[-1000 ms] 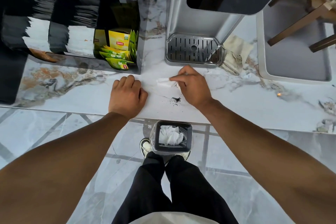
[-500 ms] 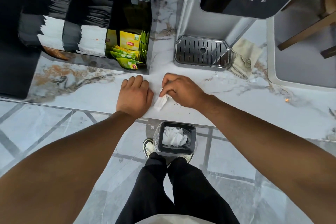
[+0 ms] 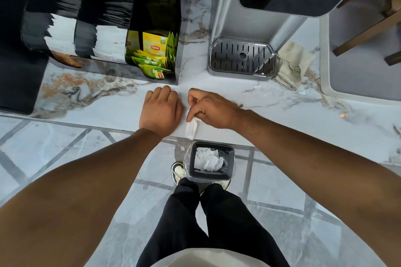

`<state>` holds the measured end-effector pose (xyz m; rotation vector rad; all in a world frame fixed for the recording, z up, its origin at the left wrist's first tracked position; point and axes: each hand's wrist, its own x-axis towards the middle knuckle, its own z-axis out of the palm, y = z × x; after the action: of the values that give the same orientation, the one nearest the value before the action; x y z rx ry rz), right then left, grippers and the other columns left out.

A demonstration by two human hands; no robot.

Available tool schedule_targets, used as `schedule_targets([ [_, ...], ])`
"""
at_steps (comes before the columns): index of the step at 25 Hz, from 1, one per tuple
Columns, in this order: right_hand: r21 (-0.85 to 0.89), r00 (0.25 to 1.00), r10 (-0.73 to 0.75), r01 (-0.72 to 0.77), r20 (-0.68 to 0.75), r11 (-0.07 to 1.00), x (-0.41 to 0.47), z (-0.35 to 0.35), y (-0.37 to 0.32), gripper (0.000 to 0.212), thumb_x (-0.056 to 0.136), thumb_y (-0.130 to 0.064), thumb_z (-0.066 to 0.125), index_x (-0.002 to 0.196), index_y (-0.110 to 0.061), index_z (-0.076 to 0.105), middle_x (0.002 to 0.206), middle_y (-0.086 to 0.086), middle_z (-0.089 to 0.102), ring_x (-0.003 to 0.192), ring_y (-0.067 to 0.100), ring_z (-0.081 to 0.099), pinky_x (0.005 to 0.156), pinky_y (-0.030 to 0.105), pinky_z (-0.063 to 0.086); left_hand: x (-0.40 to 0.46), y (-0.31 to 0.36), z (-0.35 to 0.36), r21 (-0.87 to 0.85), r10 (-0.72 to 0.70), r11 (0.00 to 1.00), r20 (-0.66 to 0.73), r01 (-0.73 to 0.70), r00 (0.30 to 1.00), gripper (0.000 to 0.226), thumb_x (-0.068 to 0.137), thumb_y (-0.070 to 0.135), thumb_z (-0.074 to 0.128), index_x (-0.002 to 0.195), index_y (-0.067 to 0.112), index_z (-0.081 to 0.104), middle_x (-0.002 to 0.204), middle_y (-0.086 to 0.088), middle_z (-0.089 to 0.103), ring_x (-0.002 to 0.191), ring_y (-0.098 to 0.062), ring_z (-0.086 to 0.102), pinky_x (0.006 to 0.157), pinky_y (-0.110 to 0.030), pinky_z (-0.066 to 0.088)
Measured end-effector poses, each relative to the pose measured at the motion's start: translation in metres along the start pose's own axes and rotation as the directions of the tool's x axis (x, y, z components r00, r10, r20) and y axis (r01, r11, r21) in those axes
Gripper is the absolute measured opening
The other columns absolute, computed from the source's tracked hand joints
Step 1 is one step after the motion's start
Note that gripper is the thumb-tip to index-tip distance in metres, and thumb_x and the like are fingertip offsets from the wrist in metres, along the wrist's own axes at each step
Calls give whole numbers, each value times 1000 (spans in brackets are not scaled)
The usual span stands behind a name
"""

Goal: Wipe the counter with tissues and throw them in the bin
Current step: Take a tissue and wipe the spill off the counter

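My right hand point(image 3: 213, 108) pinches a white tissue point(image 3: 191, 128) that hangs down to the front edge of the marble counter point(image 3: 282, 115). My left hand point(image 3: 161, 111) rests beside it on the counter, fingers curled, holding nothing. Straight below the tissue, on the floor, stands a small black bin point(image 3: 211, 161) with a clear liner and crumpled white tissues inside. No dark crumbs show on the counter near my hands.
A black organiser point(image 3: 104, 28) with yellow Lipton tea bags point(image 3: 154, 54) stands at the back left. A water dispenser point(image 3: 271, 6) with a metal drip tray point(image 3: 242, 57) is at the back right, a folded beige cloth point(image 3: 290, 65) beside it. A grey tray point(image 3: 364, 54) lies far right.
My right hand has swept the tissue leftward and toward the counter's front edge; the dark crumbs seen a second ago are gone. My left hand stays in place.
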<state>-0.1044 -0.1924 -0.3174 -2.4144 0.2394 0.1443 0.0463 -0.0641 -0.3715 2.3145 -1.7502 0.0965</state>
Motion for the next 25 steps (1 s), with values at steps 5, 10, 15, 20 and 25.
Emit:
schedule_targets([
  [5, -1, 979, -84, 86, 186, 996, -28, -2, -1, 24, 83, 7, 64, 83, -13, 78, 94, 6, 57, 75, 19, 60, 70, 29, 47, 0, 1, 0, 9, -10, 1000, 8, 10, 1000, 21, 93, 22, 45, 81, 7, 52, 82, -14, 51, 76, -35, 47, 71, -44, 36],
  [10, 77, 990, 36, -26, -135, 997, -13, -30, 7, 22, 86, 3, 65, 88, -14, 79, 92, 3, 55, 78, 10, 54, 75, 27, 48, 1, 3, -2, 5, -27, 1000, 10, 27, 1000, 21, 92, 21, 46, 81, 5, 54, 81, -15, 52, 76, -36, 48, 71, -44, 38],
  [15, 133, 726, 434, -435, -533, 891, -27, -26, 37, 23, 88, -3, 59, 96, -13, 79, 87, 1, 47, 79, 13, 52, 80, 30, 49, 1, 4, -3, 1, -33, 999, 21, 33, 999, 23, 93, 21, 44, 82, 4, 55, 82, -15, 52, 77, -35, 48, 72, -45, 38],
  [20, 276, 575, 553, -500, -603, 821, -53, 11, 32, 26, 89, -2, 61, 104, -15, 77, 87, 1, 53, 74, 13, 58, 82, 20, 48, 2, 5, -4, 9, -39, 999, 16, 39, 999, 21, 91, 19, 46, 81, 3, 55, 81, -15, 52, 76, -35, 48, 72, -45, 39],
  [25, 319, 626, 551, -452, -552, 833, -71, 17, 25, 26, 88, -2, 63, 104, -16, 77, 84, 0, 53, 67, 7, 53, 72, 7, 39, 2, 5, -5, 2, -38, 999, 15, 38, 999, 23, 92, 20, 44, 81, 3, 56, 81, -15, 52, 76, -35, 48, 71, -45, 38],
])
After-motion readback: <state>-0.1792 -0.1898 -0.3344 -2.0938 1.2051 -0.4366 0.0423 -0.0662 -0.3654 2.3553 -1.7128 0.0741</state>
